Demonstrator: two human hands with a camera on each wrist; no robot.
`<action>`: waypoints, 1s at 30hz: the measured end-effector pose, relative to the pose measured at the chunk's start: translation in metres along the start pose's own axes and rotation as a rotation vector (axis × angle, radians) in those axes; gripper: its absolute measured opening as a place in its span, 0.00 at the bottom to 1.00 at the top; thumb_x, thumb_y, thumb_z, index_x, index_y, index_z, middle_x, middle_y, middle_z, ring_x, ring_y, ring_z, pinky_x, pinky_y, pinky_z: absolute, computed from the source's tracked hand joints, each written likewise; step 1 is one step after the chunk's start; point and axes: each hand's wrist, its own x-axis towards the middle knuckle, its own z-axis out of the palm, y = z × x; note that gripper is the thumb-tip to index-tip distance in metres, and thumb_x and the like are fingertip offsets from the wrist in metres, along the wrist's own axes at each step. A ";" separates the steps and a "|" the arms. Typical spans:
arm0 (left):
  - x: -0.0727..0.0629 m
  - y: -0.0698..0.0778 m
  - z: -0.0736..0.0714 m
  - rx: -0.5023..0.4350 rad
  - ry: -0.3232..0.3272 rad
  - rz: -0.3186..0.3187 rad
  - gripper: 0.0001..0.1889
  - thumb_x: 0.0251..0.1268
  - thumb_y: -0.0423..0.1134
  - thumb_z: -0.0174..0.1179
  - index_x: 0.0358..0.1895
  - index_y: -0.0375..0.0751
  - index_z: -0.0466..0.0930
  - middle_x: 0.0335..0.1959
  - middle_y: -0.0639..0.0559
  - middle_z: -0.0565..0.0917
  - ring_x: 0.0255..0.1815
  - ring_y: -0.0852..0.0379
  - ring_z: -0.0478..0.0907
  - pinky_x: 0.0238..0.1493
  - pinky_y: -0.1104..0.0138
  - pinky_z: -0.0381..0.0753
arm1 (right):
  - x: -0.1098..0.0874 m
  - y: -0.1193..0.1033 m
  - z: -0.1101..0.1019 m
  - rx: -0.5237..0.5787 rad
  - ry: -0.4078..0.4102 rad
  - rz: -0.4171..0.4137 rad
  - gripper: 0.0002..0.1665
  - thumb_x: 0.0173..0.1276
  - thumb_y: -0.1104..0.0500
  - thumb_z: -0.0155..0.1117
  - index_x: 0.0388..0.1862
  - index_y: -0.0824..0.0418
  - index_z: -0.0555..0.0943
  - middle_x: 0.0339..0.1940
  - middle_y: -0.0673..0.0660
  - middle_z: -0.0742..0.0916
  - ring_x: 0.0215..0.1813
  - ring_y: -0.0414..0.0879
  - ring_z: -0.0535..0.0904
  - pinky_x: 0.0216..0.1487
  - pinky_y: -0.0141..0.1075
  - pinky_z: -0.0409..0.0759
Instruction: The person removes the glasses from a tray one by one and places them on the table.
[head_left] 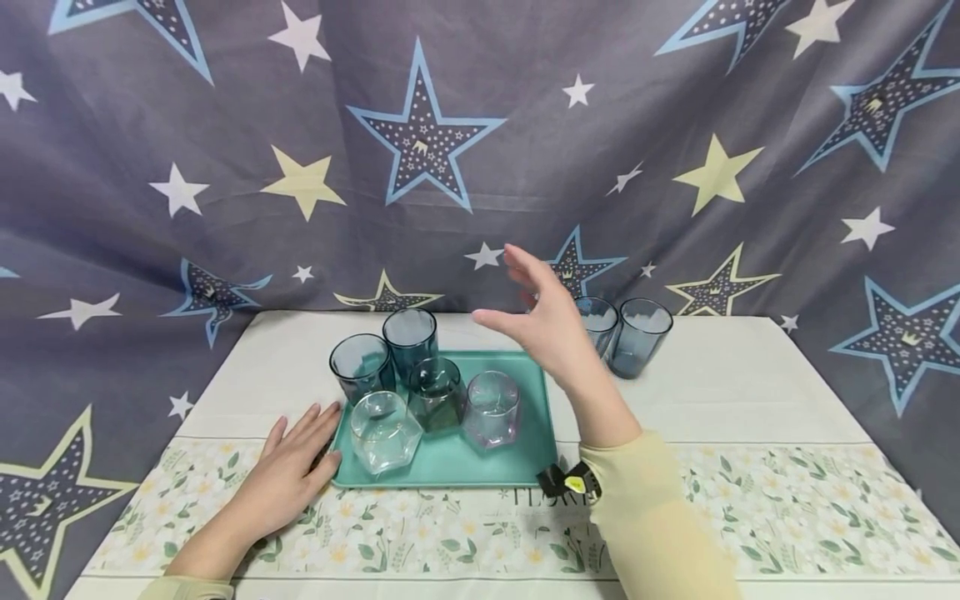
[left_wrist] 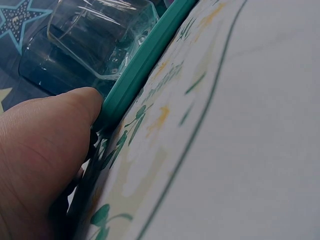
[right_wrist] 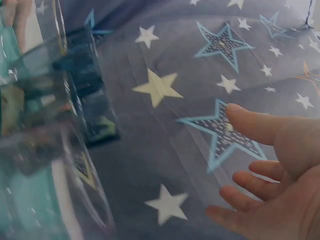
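Note:
A teal tray (head_left: pixel 450 475) lies on the table with several glasses on it. My left hand (head_left: pixel 292 467) rests at the tray's left edge, its thumb against the rim in the left wrist view. Nearest to it stands a clear glass (head_left: pixel 384 433). Behind that are two blue glasses (head_left: pixel 362 367), with a dark grey-green glass (head_left: pixel 437 396) and a pinkish clear glass (head_left: pixel 492 408) to the right. Raised above the tray's right side, my right hand (head_left: pixel 551 325) holds nothing, thumb and fingers spread apart. In the right wrist view, glasses (right_wrist: pixel 90 90) show left of the hand.
Two more blue glasses stand off the tray at the back right; the outer glass (head_left: pixel 637 337) is in plain sight, the other partly behind my right hand. A floral cloth (head_left: pixel 787 500) covers the table. A star-patterned curtain (head_left: pixel 480 108) hangs behind it.

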 end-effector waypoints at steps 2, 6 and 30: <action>0.000 0.000 0.001 0.001 0.002 0.000 0.34 0.92 0.51 0.51 0.87 0.35 0.62 0.88 0.38 0.62 0.89 0.31 0.52 0.86 0.34 0.33 | 0.002 0.001 0.011 0.016 -0.029 -0.007 0.56 0.66 0.57 0.87 0.89 0.51 0.68 0.85 0.52 0.74 0.82 0.47 0.71 0.83 0.47 0.68; -0.001 -0.001 0.002 0.000 0.001 -0.001 0.34 0.92 0.51 0.51 0.88 0.35 0.62 0.88 0.38 0.61 0.89 0.31 0.52 0.86 0.33 0.33 | 0.006 0.007 0.032 0.037 -0.080 0.009 0.55 0.67 0.57 0.87 0.89 0.51 0.68 0.84 0.49 0.75 0.81 0.47 0.72 0.83 0.47 0.69; 0.000 0.001 -0.001 0.011 0.007 0.007 0.34 0.91 0.50 0.52 0.88 0.35 0.62 0.88 0.39 0.61 0.89 0.32 0.53 0.85 0.33 0.35 | 0.022 0.038 0.095 -0.112 -0.206 0.099 0.56 0.68 0.51 0.86 0.90 0.52 0.67 0.84 0.52 0.75 0.83 0.53 0.71 0.79 0.52 0.74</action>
